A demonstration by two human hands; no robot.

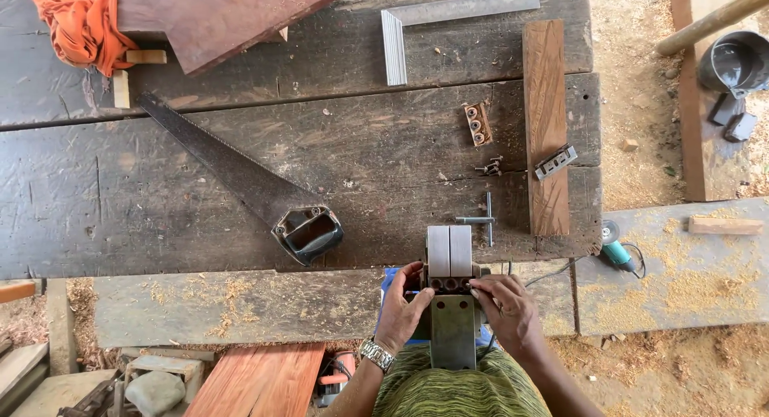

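Both hands work on an upturned electric planer (450, 301) at the near edge of the dark plank tabletop (160, 193). The left hand (400, 309) closes its fingers on the planer's side by the cutter drum, and the right hand (506, 309) pinches at the drum from the other side; whether it holds a small part I cannot tell. A blade clamp (556, 161), screws (489, 167), a block with holes (478, 124) and a T-handled wrench (481, 219) lie apart on the tabletop, so the drum appears stripped, with refitting seemingly left. A handsaw (256, 185) lies to the left.
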